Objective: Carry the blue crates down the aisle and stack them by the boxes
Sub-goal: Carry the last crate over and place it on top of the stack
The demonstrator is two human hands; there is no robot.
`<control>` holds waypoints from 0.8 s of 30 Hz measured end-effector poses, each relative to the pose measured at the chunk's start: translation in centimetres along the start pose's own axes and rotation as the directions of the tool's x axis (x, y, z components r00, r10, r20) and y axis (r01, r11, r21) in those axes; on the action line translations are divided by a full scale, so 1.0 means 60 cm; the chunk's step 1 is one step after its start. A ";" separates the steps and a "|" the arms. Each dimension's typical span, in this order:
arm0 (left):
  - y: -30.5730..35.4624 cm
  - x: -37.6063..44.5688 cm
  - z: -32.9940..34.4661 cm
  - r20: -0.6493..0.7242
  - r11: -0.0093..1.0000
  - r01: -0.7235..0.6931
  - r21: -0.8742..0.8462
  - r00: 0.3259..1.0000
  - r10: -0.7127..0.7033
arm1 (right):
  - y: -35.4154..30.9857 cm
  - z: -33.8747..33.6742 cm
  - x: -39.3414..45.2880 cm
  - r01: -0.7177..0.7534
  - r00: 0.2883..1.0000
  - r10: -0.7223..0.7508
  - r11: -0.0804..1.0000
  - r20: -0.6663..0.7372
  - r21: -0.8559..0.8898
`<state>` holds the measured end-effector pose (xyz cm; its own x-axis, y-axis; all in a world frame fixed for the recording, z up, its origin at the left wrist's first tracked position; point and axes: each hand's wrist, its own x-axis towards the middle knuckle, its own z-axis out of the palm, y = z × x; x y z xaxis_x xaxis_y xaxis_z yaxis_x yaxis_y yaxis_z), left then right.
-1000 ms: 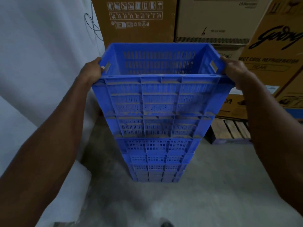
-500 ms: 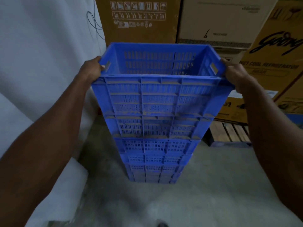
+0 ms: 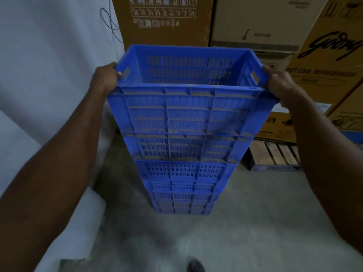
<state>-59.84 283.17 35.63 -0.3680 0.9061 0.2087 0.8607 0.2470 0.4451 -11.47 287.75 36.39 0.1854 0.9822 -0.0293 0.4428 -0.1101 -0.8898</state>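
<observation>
Top blue crate point(image 3: 186, 107) sits on the crate stack point(image 3: 186, 173), in front of the cardboard boxes point(image 3: 167, 20). Left hand point(image 3: 105, 77) and right hand point(image 3: 279, 83) each clamp an end rim. Likely rigid, light, dusty; hold at the end handle slots.

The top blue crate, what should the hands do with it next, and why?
Probably let go. The top blue crate looks seated squarely on the stack of crates beside the cardboard boxes, while the left hand and right hand grip its end rims, so releasing seems the natural next step.
</observation>
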 end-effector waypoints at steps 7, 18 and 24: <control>-0.010 0.004 -0.010 0.033 0.996 0.016 -0.088 0.999 -0.013 | 0.000 0.009 0.003 -0.002 1.000 0.002 1.000 -0.008 -0.004; 0.009 0.008 -0.010 0.035 0.999 0.026 -0.047 0.999 -0.025 | 0.008 0.012 0.017 -0.024 0.999 0.021 0.998 -0.050 -0.055; 0.000 0.004 -0.014 0.088 0.998 0.040 -0.046 0.995 -0.036 | -0.012 0.013 -0.010 0.043 0.999 -0.046 0.936 -0.001 -0.349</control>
<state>-60.22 283.08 36.41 -0.3665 0.9233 0.1151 0.8281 0.2672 0.4929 -12.58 287.33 36.67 0.1654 0.9862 0.0121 0.7286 -0.1139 -0.6754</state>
